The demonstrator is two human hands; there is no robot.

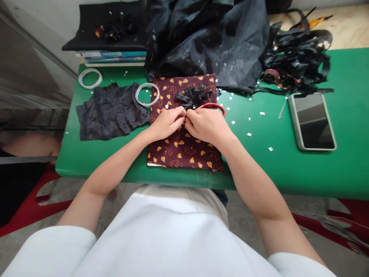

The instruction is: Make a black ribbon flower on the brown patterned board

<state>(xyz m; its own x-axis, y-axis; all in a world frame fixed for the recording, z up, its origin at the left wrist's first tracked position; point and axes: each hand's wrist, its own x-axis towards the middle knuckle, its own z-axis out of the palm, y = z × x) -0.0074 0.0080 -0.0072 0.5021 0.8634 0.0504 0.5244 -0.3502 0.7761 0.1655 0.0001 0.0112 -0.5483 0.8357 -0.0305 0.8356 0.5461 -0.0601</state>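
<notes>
Left tape ring: a pale roll (100, 81) lying flat near the left edge of the green tabletop (259, 171).
Books: a stack (115, 59) at the back left, with black cloth (86, 23) over it and a dark ruffled bundle (123, 25) on the cloth.
Crumpled piece: black fabric (108, 113), spread flat left of the hands.
Second tape ring: another pale roll (157, 96), lying partly over the patterned piece's left edge.
Left hand: the hand (168, 122) has its fingers curled in, tips meeting the other hand's; cannot tell whether they grip anything.
Patterned piece: maroon with yellow leaf shapes (184, 156), flat at the front, under both hands.
Black bow: looped strips (193, 97) on the patterned piece, just beyond the fingertips.
Right hand: the hand (206, 125), fingers bent inward; its grip is hidden.
Red handle: a curved loop (222, 109), showing just behind the right hand.
Black sheet: large and rumpled (213, 50), across the back.
White bits: small scraps (249, 134), scattered.
Black strips: a tangled heap (302, 57), back right.
Phone: screen up (313, 121), far right.
</notes>
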